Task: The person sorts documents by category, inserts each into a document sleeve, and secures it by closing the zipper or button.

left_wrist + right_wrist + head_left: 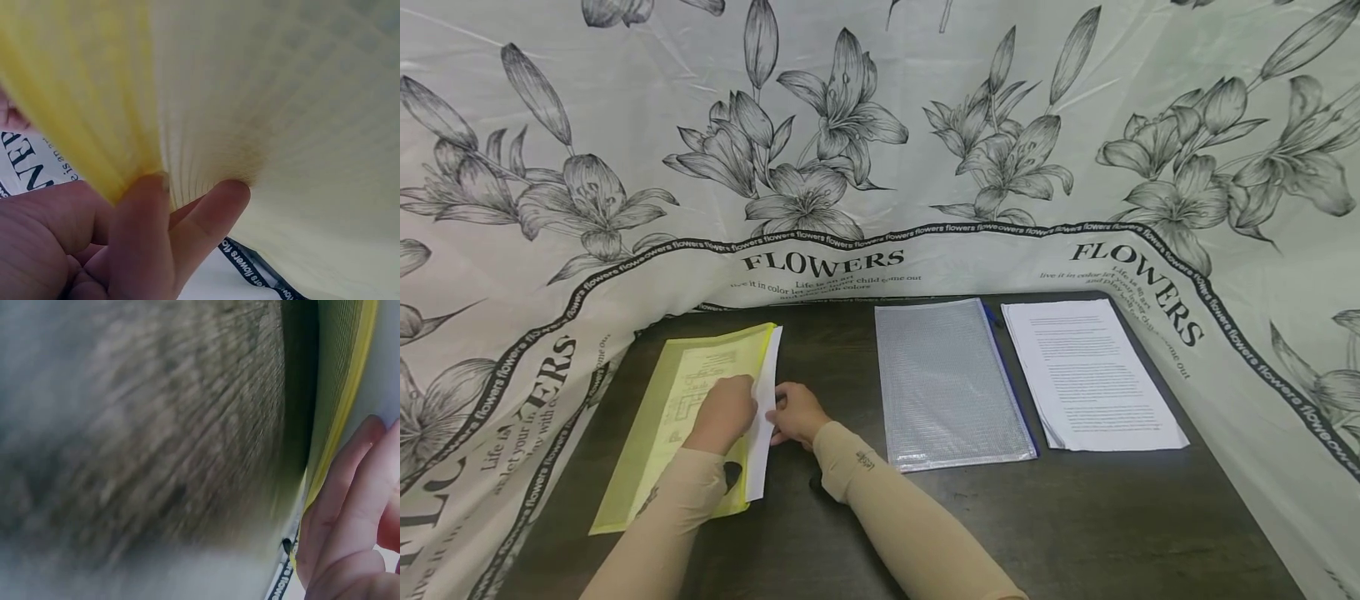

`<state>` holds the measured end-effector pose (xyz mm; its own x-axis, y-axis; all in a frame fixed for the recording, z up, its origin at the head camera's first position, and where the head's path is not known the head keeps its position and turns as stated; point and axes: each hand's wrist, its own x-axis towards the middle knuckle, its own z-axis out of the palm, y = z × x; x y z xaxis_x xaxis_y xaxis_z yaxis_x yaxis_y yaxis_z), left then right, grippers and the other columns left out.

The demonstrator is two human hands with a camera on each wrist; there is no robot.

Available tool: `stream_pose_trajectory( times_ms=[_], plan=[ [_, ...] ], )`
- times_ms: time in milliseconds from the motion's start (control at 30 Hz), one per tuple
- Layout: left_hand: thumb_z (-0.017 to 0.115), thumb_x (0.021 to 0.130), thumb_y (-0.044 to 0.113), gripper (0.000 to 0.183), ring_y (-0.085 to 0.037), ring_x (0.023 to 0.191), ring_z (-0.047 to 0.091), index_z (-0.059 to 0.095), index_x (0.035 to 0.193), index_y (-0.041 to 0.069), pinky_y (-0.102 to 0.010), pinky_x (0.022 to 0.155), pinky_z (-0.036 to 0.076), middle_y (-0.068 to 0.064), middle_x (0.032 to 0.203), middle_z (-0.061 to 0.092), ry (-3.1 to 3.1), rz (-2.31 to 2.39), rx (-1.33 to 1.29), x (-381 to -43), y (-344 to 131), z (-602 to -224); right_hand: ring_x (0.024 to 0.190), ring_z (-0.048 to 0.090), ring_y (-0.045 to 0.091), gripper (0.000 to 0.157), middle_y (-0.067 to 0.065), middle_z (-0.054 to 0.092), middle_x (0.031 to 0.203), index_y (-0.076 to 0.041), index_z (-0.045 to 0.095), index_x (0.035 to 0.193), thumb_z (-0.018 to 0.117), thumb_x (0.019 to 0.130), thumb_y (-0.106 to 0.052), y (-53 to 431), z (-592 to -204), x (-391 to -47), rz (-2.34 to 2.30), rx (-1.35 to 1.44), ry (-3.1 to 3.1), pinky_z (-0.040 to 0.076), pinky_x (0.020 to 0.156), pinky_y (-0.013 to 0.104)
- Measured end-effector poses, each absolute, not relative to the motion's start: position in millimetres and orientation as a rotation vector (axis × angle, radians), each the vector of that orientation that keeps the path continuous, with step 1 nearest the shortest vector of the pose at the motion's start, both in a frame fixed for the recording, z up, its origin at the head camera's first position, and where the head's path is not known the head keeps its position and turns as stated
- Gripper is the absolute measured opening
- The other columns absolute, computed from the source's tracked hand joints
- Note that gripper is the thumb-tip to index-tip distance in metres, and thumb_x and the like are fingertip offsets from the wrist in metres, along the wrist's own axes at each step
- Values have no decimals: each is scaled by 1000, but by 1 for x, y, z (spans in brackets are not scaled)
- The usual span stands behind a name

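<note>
A yellow mesh zip folder (634, 483) lies on the left of the table, with a printed sheet showing through it. White paper (759, 471) sticks out along its open right side. My left hand (724, 414) pinches the folder's edge; in the left wrist view its fingertips (219, 203) bunch the thin mesh. The right hand (801, 414) holds the outer edge of the paper between thumb and fingers. In the right wrist view, fingers (350, 487) lie against the white paper beside the folder's yellow edge (350, 394).
A clear mesh folder with a blue zip (951, 383) lies right of centre on the dark table (842, 350). Beside it on the right is a stack of printed sheets (1090, 375). A flower-printed cloth (925, 192) hangs round the back and sides of the table.
</note>
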<state>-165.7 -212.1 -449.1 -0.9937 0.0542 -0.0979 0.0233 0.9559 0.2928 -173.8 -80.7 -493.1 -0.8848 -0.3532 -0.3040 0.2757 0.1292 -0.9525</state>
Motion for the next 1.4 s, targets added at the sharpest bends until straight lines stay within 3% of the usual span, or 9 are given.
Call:
stream_pose_trajectory(
  times_ms=[233,567,733,833,1100,1233,1400],
  plan=[
    [52,88,-6,9,-25,54,53,61,86,-6,-33,47,42,-11,65,56,3010,474,99,-164,-209,-446,52,60,17,36,6,63,80,6,58,126,66,91,11,-87,-495,-175,-1837,-61,2023,59,55,32],
    [50,89,-6,15,-23,53,53,64,95,-9,-31,45,42,-11,65,56,2985,485,53,-165,-207,-445,57,60,18,39,4,59,81,4,62,133,63,94,10,-93,-487,-173,-1717,-94,2127,61,64,39],
    [52,90,-5,21,-22,56,54,64,107,-13,-30,47,42,-15,74,62,2974,480,56,-166,-208,-445,56,57,14,44,3,56,84,1,57,140,61,97,7,-97,-489,-173,-1678,-71,2099,60,62,36],
    [54,91,-5,19,-22,58,52,63,105,-13,-31,49,42,-15,74,61,2967,498,64,-165,-208,-445,58,58,15,44,4,59,84,0,58,140,59,97,7,-98,-489,-173,-1694,-75,2060,60,60,34],
    [54,92,-5,17,-21,58,50,64,103,-11,-32,52,42,-16,75,63,2959,522,66,-162,-205,-445,69,69,20,45,5,68,90,-4,60,139,60,96,9,-99,-491,-174,-1690,-82,2010,60,61,33],
    [51,95,-4,12,-20,55,45,63,95,-6,-30,50,37,-10,65,54,2948,542,70,-161,-205,-446,73,72,26,50,7,71,94,-5,59,141,59,94,13,-100,-495,-174,-1707,-80,1961,61,62,36],
    [48,98,-4,18,-18,54,45,65,102,-10,-30,50,37,-9,63,53,2948,560,84,-160,-206,-449,77,72,30,52,10,70,93,-5,57,142,57,94,15,-100,-500,-173,-1728,-100,1903,61,63,40]
  ],
)
